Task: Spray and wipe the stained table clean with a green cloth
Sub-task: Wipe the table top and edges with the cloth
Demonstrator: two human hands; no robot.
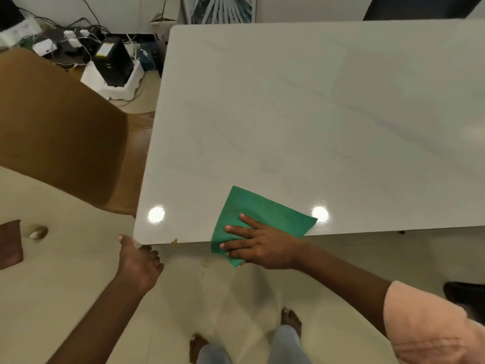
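Note:
A green cloth (265, 210) lies flat at the near edge of the white marble-look table (301, 114), one corner hanging over the edge. My right hand (258, 244) presses on the cloth with fingers spread, pointing left. My left hand (137, 261) is at the table's near left corner, fingers curled under the edge beside it. A small brownish stain (174, 240) sits on the table edge between my hands. A brownish drip mark (206, 262) shows on the floor below. No spray bottle is in view.
A brown chair (60, 130) stands at the table's left side. Black boxes, white adapters and cables (86, 51) crowd the floor at the back left. A dark object (464, 292) sits at the right edge. My bare feet (290, 317) stand on the pale floor.

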